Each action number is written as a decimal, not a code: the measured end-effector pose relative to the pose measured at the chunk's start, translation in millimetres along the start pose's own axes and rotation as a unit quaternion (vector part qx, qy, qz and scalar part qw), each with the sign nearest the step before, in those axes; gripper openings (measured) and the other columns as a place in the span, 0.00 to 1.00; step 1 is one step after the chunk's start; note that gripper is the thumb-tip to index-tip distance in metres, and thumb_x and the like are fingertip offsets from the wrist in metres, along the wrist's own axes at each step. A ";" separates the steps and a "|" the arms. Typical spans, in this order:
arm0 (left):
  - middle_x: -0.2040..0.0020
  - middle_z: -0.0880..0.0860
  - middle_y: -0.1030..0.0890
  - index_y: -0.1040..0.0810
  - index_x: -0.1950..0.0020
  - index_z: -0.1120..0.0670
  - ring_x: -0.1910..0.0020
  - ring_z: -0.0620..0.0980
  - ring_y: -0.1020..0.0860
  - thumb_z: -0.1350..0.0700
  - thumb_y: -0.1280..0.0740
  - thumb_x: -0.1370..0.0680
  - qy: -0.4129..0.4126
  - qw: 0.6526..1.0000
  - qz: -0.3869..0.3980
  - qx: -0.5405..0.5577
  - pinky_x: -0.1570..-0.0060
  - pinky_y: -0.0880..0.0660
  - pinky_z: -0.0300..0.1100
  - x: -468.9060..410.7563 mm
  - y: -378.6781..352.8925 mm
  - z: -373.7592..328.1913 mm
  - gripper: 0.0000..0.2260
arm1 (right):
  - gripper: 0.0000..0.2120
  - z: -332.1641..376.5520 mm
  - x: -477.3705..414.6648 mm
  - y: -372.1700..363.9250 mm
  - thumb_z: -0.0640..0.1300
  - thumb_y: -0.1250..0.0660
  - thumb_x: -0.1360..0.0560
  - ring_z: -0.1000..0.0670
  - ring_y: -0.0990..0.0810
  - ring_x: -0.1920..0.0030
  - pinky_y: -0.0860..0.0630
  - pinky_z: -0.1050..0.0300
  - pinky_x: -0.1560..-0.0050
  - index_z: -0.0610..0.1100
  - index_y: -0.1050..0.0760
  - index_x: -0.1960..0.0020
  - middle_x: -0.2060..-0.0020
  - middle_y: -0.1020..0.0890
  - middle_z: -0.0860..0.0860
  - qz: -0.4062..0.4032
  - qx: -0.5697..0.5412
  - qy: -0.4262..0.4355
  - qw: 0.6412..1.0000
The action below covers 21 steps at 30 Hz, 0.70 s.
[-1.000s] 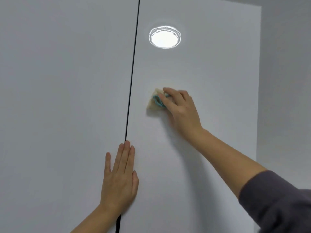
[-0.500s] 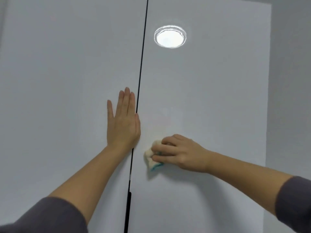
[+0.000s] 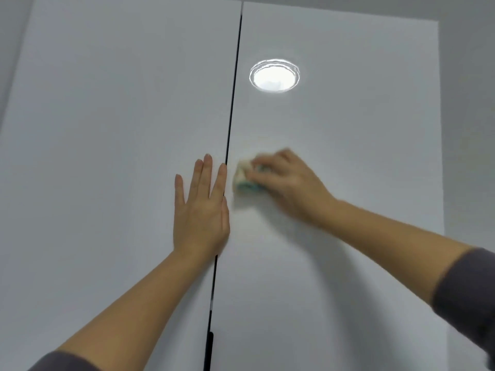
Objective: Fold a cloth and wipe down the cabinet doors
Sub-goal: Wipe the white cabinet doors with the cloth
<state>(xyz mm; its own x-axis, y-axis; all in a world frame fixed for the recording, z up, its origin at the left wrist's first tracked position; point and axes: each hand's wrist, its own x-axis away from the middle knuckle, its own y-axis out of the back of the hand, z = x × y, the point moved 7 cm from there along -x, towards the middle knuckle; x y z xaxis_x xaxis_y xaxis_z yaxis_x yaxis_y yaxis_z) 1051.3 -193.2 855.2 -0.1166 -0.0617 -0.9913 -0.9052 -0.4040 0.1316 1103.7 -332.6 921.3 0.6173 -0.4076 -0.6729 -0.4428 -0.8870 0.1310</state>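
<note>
Left hand point(image 3: 199, 210) lay flat, fingers straight, on the left door point(image 3: 107, 156). Right hand point(image 3: 289, 180), blurred, gripped the cloth point(image 3: 242, 178) against the right door point(image 3: 348, 156).

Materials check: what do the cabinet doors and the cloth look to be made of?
The cabinet doors: smooth white panels, glossy finish; a round lamp reflection with wavy edges shows on the right one. Probably lacquered or laminated board; the core is not visible. The cloth: soft fabric, cream with a teal part, bunched under the right hand; maybe microfibre or cotton, but motion blur hides the weave.
</note>
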 end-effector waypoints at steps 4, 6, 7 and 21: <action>0.21 0.55 0.50 0.47 0.22 0.54 0.22 0.52 0.53 0.56 0.51 0.21 0.001 1.000 -0.002 -0.001 0.26 0.54 0.58 1.2 -0.1 0.2 0.26 | 0.13 19.6 27.4 2.9 0.36 0.39 0.22 0.40 0.24 0.55 0.26 0.49 0.56 0.43 0.21 0.41 0.44 0.20 0.41 0.105 -0.020 0.147 0.983; 0.21 0.55 0.50 0.47 0.22 0.54 0.22 0.52 0.53 0.56 0.51 0.21 0.001 1.000 -0.007 0.000 0.26 0.53 0.59 0.9 0.5 -0.1 0.26 | 0.12 -29.6 -2.9 12.0 0.36 0.40 0.21 0.40 0.23 0.54 0.25 0.48 0.53 0.44 0.22 0.42 0.46 0.19 0.43 0.063 0.013 0.061 0.996; 0.21 0.55 0.50 0.47 0.22 0.54 0.22 0.52 0.53 0.56 0.51 0.21 0.001 1.000 -0.009 0.000 0.26 0.53 0.59 1.3 0.9 0.4 0.26 | 0.13 -64.9 -18.1 21.8 0.34 0.39 0.22 0.40 0.23 0.52 0.25 0.47 0.51 0.44 0.22 0.42 0.48 0.19 0.43 0.024 0.042 -0.024 0.999; 0.26 0.58 0.38 0.35 0.29 0.58 0.25 0.55 0.42 0.52 0.50 0.23 0.048 0.996 -0.037 0.059 0.27 0.50 0.57 -20.5 13.1 -20.7 0.23 | 0.16 -34.7 112.3 44.0 0.36 0.37 0.23 0.39 0.25 0.47 0.26 0.47 0.45 0.45 0.23 0.37 0.40 0.23 0.42 0.038 0.021 -0.129 0.991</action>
<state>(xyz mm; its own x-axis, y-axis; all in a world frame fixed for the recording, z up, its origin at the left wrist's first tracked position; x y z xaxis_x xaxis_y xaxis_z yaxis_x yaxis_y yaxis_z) 1050.3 -216.1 877.4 -0.0128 -0.1244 -0.9921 -0.9523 -0.3011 0.0501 1176.1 -425.0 876.8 0.3969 -0.3985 -0.8269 -0.5120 -0.8438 0.1609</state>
